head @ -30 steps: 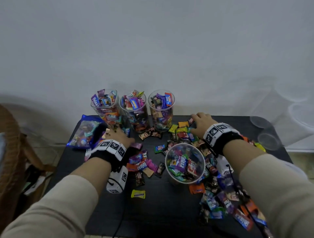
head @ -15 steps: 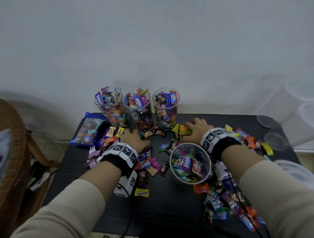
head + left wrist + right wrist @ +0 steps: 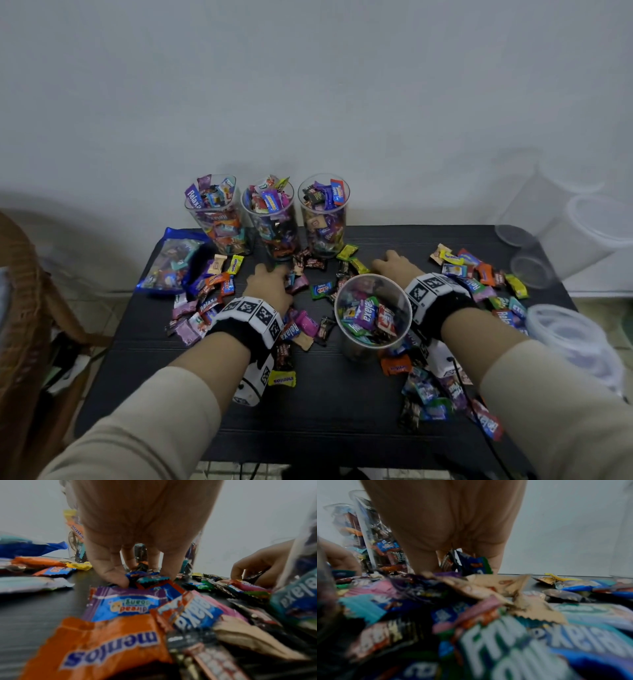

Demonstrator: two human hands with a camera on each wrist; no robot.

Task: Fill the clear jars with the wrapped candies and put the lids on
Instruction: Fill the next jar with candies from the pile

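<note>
Wrapped candies (image 3: 301, 279) under both hands — jar (image 3: 373, 320) between

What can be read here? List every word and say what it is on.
"Relaxa": far purple wrapper, in the left back jar.
"Relaxa": near purple wrapper, in the near jar.
"mentos": yellow candy on the table.
"mentos": orange wrapper, left wrist view.
Other wrappers: too small or blurred to read.

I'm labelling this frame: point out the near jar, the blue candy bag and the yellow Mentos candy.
near jar (image 3: 344, 289), head view, back left of its rim.
blue candy bag (image 3: 171, 260), head view, middle of its clear front.
yellow Mentos candy (image 3: 281, 379), head view, centre of the wrapper.
</note>
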